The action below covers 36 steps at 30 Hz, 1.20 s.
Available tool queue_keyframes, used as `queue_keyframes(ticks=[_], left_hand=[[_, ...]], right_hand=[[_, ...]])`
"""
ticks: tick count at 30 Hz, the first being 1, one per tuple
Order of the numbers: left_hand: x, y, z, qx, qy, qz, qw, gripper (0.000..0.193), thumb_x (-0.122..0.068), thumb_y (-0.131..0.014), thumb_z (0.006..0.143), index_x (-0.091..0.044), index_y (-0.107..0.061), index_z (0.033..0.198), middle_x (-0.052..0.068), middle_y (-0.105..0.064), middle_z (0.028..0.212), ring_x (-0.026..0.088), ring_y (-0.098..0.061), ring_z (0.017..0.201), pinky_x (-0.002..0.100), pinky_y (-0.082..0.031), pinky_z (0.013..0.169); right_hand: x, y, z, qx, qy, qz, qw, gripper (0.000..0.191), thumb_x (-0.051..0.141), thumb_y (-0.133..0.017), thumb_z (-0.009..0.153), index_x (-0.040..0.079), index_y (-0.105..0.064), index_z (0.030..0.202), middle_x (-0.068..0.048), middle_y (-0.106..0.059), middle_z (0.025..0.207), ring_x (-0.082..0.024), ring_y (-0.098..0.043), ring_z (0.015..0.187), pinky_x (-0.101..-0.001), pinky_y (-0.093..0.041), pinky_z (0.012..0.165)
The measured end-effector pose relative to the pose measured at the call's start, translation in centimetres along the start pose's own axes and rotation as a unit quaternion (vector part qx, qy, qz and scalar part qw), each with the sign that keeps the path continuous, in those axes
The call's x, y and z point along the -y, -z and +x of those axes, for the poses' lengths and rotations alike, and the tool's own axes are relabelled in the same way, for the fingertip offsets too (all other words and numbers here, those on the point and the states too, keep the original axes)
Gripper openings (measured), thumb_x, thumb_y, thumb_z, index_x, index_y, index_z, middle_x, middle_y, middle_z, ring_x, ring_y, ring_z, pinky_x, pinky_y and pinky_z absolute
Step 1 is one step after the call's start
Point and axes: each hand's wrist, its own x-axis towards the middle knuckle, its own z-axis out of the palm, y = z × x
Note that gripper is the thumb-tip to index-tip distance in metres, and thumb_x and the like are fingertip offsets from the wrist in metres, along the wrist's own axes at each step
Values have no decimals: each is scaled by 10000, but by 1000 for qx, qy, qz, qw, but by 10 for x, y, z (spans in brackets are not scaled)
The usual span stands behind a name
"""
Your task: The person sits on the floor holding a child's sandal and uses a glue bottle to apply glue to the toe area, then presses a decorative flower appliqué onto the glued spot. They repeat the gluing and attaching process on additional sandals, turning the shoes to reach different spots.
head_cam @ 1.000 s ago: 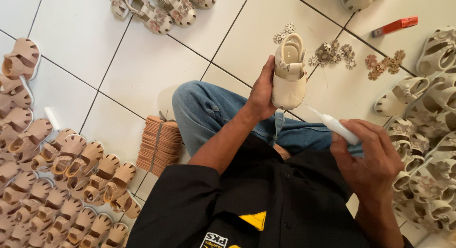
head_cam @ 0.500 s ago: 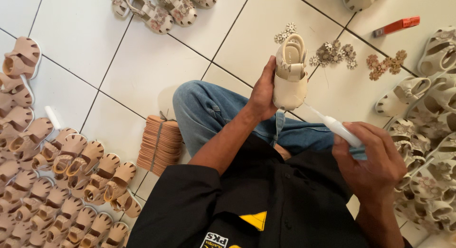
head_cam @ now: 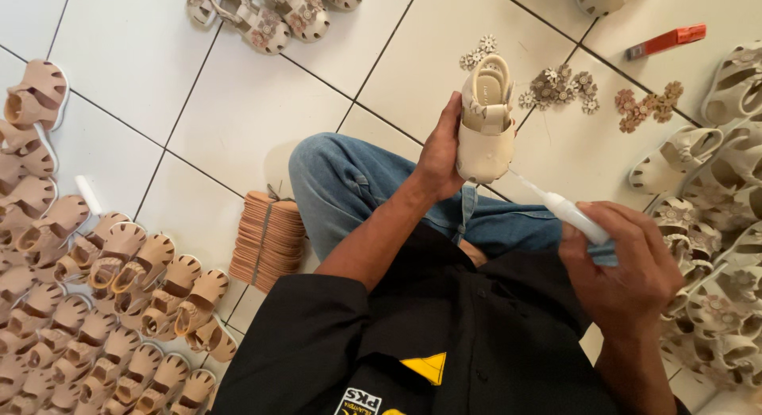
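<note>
Both hands are busy over my lap: left hand [head_cam: 441,157] wraps its fingers around the back of a small cream sandal [head_cam: 486,121], holding it up above my blue-jeaned knee [head_cam: 349,185], while right hand [head_cam: 627,268] is closed around a white glue bottle [head_cam: 573,216] whose thin nozzle points at the sandal's lower edge, touching it or just short of it; I cannot tell which.

I judge the sandal light and soft, its upper likely to give under a squeeze, so the firmer heel and sole edge, where my fingers sit now, look like the safest hold. I expect the bottle to be slick plastic that yields to pressure.

On the white tiled floor [head_cam: 238,105] lie rows of tan sandals [head_cam: 95,304] at my left, a banded stack of tan insoles [head_cam: 268,240] beside my knee, cream sandals [head_cam: 714,224] piled at my right, small flower trims [head_cam: 559,85] scattered ahead, and an orange cutter [head_cam: 665,40] beyond them.
</note>
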Motion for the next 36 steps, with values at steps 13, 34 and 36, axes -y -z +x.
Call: queue_keyframes(ticks=[13,34,36], left_hand=[[-8,-10,-4,-2,4,16,1000,603,-514,-265,1176,-26,-537,1402,165,-695,1178,256,-703,1058,426,-609,905],[-5,-9,2,7,8,8,1000,630,-535,-271,1176,-18,-554,1397,168,-700,1192,262,-699,1067,431,-598,917],[-6,-10,3,6,5,8,1000,639,-532,-258,1186,-11,-556,1405,170,-697,1196,255,-696,1071,418,-596,934]], right_hand=[[1,-1,6,9,10,-1,1000,235,80,-820,986,14,-701,1179,-157,-736,1153,-234,-751,987,-303,-624,803],[2,0,8,2,-9,14,1000,207,65,-819,1020,4,-702,1178,-148,-731,1141,-237,-749,1046,-317,-619,880],[3,1,8,2,-10,-2,1000,196,57,-820,1012,-1,-704,1160,-153,-732,1133,-239,-746,1033,-321,-615,869]])
